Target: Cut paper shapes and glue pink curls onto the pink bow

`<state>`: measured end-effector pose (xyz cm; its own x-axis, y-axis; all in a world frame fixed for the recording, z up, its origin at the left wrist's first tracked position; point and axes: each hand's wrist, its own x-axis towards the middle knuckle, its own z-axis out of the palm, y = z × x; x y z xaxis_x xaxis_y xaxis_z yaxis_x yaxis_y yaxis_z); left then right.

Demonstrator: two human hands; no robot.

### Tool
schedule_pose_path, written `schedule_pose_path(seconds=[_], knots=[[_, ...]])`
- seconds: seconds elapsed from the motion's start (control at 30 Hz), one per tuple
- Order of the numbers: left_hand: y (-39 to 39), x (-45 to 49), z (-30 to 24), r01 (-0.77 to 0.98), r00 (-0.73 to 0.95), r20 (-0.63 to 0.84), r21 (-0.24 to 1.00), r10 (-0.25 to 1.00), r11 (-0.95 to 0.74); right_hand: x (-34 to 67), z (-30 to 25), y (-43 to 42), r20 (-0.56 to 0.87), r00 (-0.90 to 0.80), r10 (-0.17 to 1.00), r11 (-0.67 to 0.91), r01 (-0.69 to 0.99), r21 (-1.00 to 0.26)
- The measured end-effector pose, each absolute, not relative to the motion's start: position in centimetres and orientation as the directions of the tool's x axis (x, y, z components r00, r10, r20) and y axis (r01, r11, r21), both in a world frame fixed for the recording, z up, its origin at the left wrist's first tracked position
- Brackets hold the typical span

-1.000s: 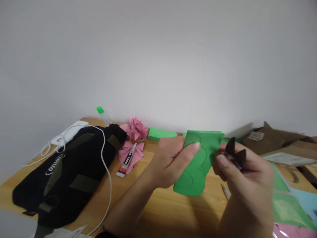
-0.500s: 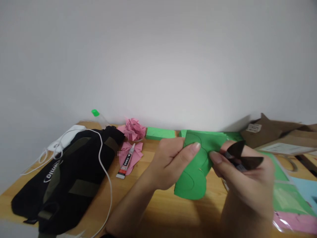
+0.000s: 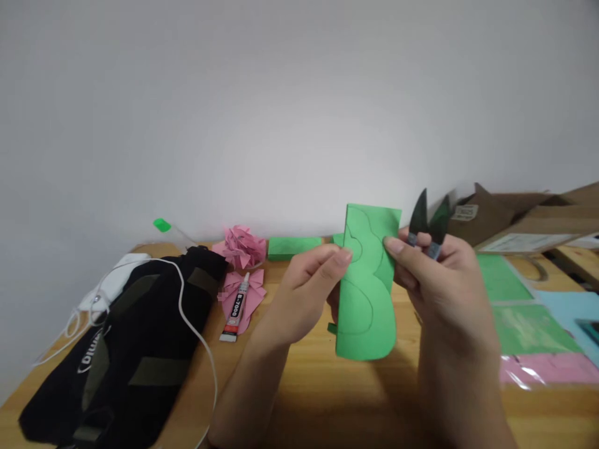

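Between both hands stands a folded green paper (image 3: 362,299) with curved lines drawn on it; its lower right edge is rounded. My left hand (image 3: 311,290) is closed on the paper's left edge, thumb in front. My right hand (image 3: 435,280) pinches the right edge between thumb and fingers. The same hand also holds scissors (image 3: 428,224), their two dark blades apart and pointing up; the handles are hidden in the palm. A small green scrap (image 3: 332,328) shows just below my left hand.
On the wooden table (image 3: 299,399) lie a black bag (image 3: 140,349) with a white cable, a glue tube (image 3: 236,308) on pink paper, and a pink paper flower (image 3: 243,246). Green paper strips (image 3: 294,246) line the wall. Cardboard (image 3: 528,215) and packaged coloured paper (image 3: 538,330) are at right.
The green paper has been turned more upright and squarely toward me. My right hand has rotated, so the scissor blades now point up instead of right. The view has shifted slightly.
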<state>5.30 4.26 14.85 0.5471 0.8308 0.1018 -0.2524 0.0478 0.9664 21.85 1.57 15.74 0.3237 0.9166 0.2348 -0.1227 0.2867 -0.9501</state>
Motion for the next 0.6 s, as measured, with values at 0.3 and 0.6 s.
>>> schedule_pose_path(seconds=[0.3, 0.6], knots=[[4.0, 6.1, 15.0, -0.362, 0.728, -0.02, 0.838, 0.685, 0.409, 22.1, 15.8, 2.0, 0.277, 0.396, 0.875, 0.347, -0.114, -0.931], [3.8, 6.7, 14.8, -0.286, 0.793, -0.081, 0.826, 0.604, 0.486, 22.3, 15.5, 1.6, 0.392, 0.42, 0.819, 0.439, -0.02, -0.898]])
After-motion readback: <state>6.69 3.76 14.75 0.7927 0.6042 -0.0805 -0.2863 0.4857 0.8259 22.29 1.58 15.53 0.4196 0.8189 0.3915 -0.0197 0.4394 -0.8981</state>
